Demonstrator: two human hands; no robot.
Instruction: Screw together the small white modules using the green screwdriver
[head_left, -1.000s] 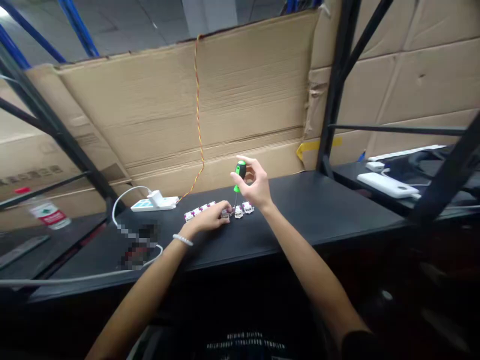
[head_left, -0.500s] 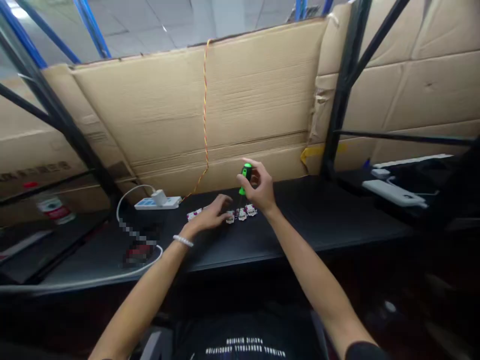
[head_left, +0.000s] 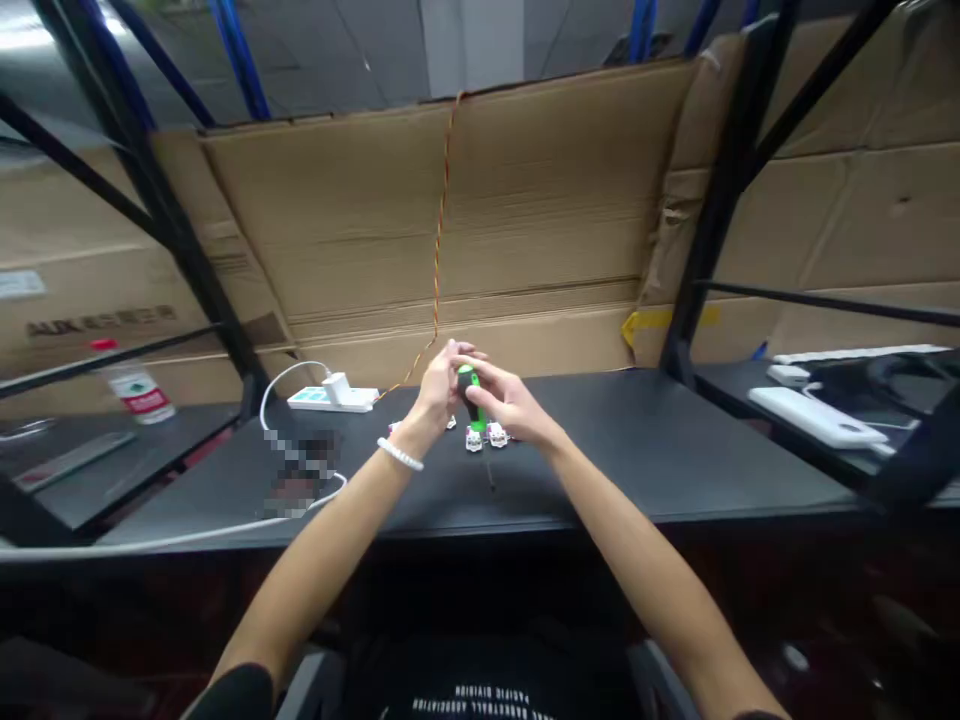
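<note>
Near frame centre, the right hand (head_left: 514, 405) pinches the screwdriver (head_left: 472, 398); the left hand (head_left: 442, 385) is beside it, grip unclear. At left, the bottle (head_left: 139, 388) is capped, its content unclear.

Your right hand (head_left: 514, 405) covers part of the green-and-black screwdriver (head_left: 472, 390), and whether your left hand (head_left: 437, 388) touches it is unclear. The white parts (head_left: 497, 435) are too small to make out. Pixelation masks a patch (head_left: 300, 480) of tabletop (head_left: 637, 450); your shirt lettering (head_left: 480, 701) runs off below
</note>
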